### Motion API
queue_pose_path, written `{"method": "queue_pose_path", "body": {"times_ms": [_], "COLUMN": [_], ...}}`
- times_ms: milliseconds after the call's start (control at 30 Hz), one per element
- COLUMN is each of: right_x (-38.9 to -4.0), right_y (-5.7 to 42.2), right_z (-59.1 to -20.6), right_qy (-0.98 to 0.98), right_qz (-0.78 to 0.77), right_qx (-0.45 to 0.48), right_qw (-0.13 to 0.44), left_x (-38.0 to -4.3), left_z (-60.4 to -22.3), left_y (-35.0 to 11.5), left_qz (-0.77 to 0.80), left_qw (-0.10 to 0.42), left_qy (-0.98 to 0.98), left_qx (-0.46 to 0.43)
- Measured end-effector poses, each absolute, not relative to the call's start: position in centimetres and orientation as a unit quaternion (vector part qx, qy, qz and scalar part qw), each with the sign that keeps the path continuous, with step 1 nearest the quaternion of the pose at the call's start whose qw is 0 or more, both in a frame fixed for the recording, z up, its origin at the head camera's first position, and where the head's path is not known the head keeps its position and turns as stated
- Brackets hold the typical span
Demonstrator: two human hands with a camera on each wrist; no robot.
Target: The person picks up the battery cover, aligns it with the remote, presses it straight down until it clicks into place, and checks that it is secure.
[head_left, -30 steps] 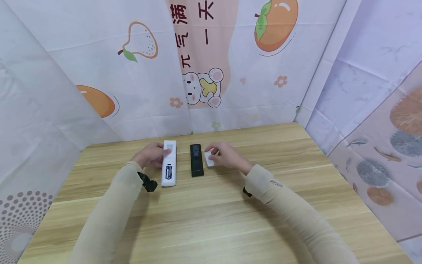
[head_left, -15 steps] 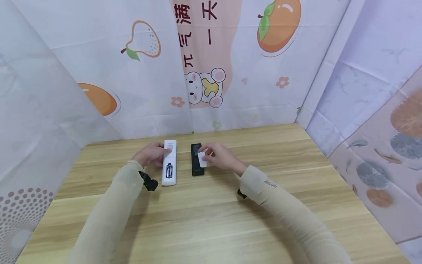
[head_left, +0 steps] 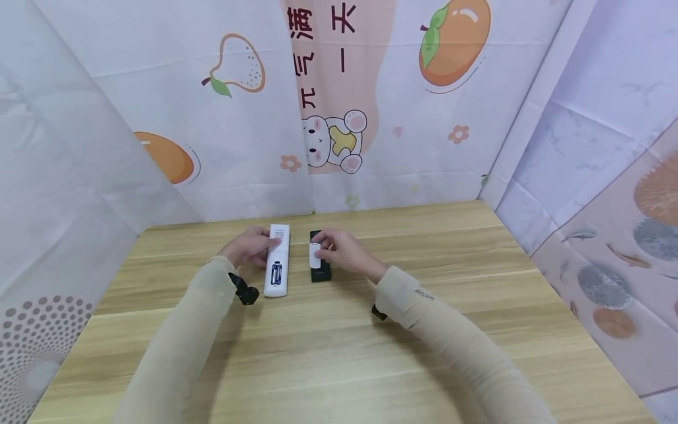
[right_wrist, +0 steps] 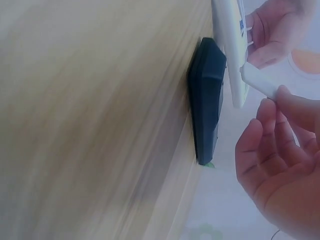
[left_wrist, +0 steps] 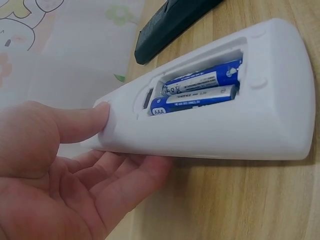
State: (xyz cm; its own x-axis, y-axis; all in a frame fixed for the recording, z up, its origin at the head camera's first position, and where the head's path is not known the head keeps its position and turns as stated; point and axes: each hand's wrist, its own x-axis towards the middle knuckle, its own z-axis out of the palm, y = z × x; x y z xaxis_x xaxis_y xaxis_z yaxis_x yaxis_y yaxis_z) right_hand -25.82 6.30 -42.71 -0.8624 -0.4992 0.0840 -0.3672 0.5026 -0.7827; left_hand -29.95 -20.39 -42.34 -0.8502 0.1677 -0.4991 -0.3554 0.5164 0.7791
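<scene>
A white remote control (head_left: 278,259) lies back-side up on the table, its battery bay uncovered. Two blue AAA batteries (left_wrist: 195,97) sit side by side in that bay. My left hand (head_left: 249,245) grips the remote's far half, thumb on the back face and fingers along the side and underneath. My right hand (head_left: 341,250) pinches a small white battery cover (right_wrist: 259,81) between thumb and fingers. In the head view the cover is above a black remote control (head_left: 321,274), which lies face down to the right of the white one.
The wooden table (head_left: 339,353) meets a printed curtain (head_left: 254,147) just behind the remotes. Another curtain (head_left: 593,247) hangs along the right side. A black wrist camera (head_left: 245,290) is strapped to the left sleeve near the white remote.
My right hand has carried the battery cover leftward, from beside the black remote to over it. The left hand keeps its grip on the white remote.
</scene>
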Motion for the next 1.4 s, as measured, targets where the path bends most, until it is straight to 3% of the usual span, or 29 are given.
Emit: {"method": "queue_pose_path", "body": {"times_ms": [500, 800, 1400], "right_x": [-24.9, -23.8, -23.7], "right_y": [2.4, 0.1, -0.6], "right_z": [-43.1, -43.6, -44.1], "right_qy": [0.816, 0.827, 0.832], "right_qz": [-0.485, -0.492, -0.48], "right_qx": [-0.296, -0.262, -0.266], "right_qw": [0.112, 0.078, 0.082], "left_x": [-29.6, -29.8, -29.7], "left_z": [-42.0, -42.0, -41.4], "left_y": [-21.0, -20.8, -20.3], "left_qz": [0.48, 0.48, 0.47], "left_qw": [0.264, 0.273, 0.266], "left_qy": [0.835, 0.832, 0.84], "left_qx": [-0.047, -0.047, -0.04]}}
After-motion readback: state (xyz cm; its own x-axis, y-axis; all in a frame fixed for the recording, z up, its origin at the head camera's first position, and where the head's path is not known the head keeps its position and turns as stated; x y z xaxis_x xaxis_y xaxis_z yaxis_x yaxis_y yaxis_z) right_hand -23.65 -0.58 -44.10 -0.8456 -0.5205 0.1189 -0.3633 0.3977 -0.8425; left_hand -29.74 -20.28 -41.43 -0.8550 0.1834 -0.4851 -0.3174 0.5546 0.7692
